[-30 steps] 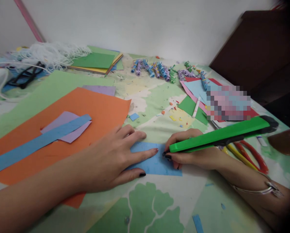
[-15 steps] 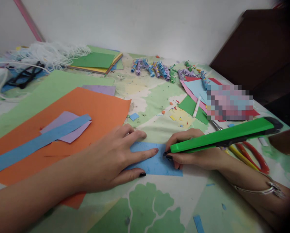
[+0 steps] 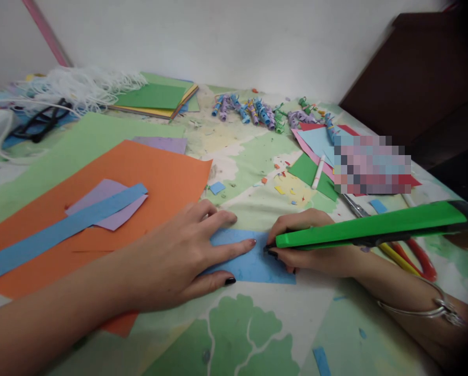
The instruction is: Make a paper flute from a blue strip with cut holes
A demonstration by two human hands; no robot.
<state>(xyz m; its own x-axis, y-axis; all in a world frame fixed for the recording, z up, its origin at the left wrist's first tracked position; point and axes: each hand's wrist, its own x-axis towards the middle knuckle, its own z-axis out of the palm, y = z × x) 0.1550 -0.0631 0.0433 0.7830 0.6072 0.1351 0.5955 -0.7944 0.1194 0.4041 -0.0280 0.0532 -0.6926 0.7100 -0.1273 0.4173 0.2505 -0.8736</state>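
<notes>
My left hand (image 3: 187, 250) lies flat with fingers spread on a small blue paper piece (image 3: 253, 266), pinning it to the table. My right hand (image 3: 312, 245) is closed around a long green utility knife (image 3: 371, 227). The knife's tip touches the blue paper near its upper edge, just right of my left fingertips. The knife's handle points to the right, low over the table. A silver bracelet (image 3: 433, 310) sits on my right wrist.
An orange sheet (image 3: 140, 172) with a long blue strip (image 3: 61, 230) and a lilac scrap lies to the left. Curled paper rolls (image 3: 257, 112), a white marker (image 3: 318, 172), red-and-yellow-handled scissors (image 3: 406, 256), stacked coloured sheets (image 3: 155, 99) and white string (image 3: 81, 86) surround the work area. Paper scraps litter the tablecloth.
The knife's handle has swung lower and further right, lying flatter over the table. Its tip and my left hand have stayed in place on the blue paper.
</notes>
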